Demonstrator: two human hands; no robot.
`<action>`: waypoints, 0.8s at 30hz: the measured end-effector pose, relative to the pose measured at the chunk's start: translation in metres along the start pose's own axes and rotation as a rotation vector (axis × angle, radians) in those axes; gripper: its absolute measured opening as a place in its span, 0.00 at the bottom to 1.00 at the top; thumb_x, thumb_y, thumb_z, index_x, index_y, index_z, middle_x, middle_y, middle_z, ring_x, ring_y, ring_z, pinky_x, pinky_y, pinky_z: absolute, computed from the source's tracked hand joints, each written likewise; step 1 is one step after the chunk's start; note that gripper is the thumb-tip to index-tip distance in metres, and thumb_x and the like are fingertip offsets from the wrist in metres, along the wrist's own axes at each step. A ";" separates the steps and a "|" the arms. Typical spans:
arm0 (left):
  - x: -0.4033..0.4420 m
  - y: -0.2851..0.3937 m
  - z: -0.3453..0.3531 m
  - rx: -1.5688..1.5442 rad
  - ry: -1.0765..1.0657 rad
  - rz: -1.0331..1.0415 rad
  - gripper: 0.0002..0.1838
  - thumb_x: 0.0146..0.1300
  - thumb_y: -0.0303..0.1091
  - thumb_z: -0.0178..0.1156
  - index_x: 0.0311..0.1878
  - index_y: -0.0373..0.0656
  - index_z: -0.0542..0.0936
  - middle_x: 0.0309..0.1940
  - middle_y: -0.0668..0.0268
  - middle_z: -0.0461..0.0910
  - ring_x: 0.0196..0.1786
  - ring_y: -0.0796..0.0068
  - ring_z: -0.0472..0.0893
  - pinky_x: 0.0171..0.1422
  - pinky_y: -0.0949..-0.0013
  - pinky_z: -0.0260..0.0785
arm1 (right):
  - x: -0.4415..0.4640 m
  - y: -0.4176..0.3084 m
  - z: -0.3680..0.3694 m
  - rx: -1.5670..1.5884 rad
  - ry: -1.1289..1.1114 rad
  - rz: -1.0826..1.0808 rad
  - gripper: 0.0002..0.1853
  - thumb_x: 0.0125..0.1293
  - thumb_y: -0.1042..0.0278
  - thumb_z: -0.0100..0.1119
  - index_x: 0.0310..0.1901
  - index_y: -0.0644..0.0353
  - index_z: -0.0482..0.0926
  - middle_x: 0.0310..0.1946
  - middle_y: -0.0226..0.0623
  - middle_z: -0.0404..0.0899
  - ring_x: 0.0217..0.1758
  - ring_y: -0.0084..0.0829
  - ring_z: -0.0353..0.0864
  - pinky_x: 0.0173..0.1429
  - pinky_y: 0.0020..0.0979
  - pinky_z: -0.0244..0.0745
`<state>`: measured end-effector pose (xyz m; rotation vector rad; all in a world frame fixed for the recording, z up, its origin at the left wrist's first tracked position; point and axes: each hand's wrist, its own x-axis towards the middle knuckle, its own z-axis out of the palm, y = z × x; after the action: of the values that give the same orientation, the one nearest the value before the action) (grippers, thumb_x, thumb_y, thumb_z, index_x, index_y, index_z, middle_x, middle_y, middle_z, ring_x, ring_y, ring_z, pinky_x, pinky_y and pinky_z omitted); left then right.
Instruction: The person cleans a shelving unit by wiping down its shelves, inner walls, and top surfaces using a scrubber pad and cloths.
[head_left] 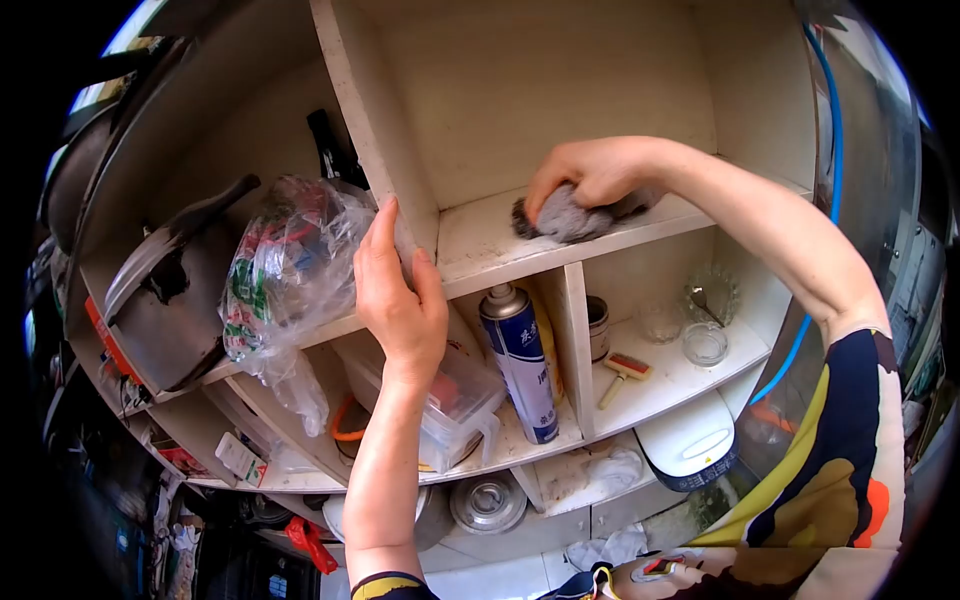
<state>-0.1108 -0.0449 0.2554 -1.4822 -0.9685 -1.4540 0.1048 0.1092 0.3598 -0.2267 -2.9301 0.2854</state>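
Note:
My right hand [598, 172] is closed on a grey cleaning rag [573, 219], which is bunched up and dark at one end. The rag presses on the shelf board [474, 238] of the upper compartment, near its front edge. Dark smudges mark the board to its left. With fingers stretched upward, my left hand [398, 308] rests against the front of the upright divider [352, 100] and holds nothing. Beside it on the left is a clear plastic bag [290, 265] with green and red print.
Below stand a blue-and-white spray can [520, 365], a clear plastic box [462, 410], a small wooden-handled brush [625, 375] and glassware [706, 343]. A pressure cooker [175, 290] sits at left. A blue hose [836, 130] runs down the right side. Lower are a pot lid [488, 503] and a white appliance [688, 440].

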 end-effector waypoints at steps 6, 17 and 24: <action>-0.001 -0.001 -0.001 -0.025 -0.012 -0.031 0.27 0.56 0.17 0.55 0.63 0.34 0.71 0.56 0.52 0.77 0.57 0.52 0.77 0.61 0.59 0.69 | 0.050 -0.059 0.024 0.095 -0.008 -0.064 0.30 0.43 0.86 0.45 0.51 0.61 0.83 0.47 0.46 0.84 0.50 0.36 0.82 0.54 0.31 0.76; -0.002 -0.004 -0.002 0.027 -0.012 0.008 0.26 0.61 0.20 0.55 0.65 0.37 0.71 0.61 0.56 0.76 0.57 0.60 0.78 0.55 0.66 0.70 | 0.022 -0.031 0.013 0.196 -0.069 -0.048 0.30 0.36 0.87 0.44 0.46 0.69 0.82 0.49 0.47 0.81 0.57 0.39 0.77 0.65 0.35 0.69; -0.002 -0.004 -0.002 -0.040 -0.009 -0.039 0.25 0.60 0.18 0.53 0.63 0.35 0.72 0.55 0.52 0.78 0.56 0.53 0.77 0.61 0.60 0.69 | 0.040 -0.052 0.021 0.165 -0.064 -0.081 0.30 0.39 0.87 0.44 0.48 0.66 0.82 0.47 0.46 0.82 0.52 0.37 0.79 0.58 0.30 0.73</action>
<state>-0.1150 -0.0450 0.2532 -1.5067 -0.9838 -1.5037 0.0550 0.0619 0.3573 -0.0753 -2.9482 0.5279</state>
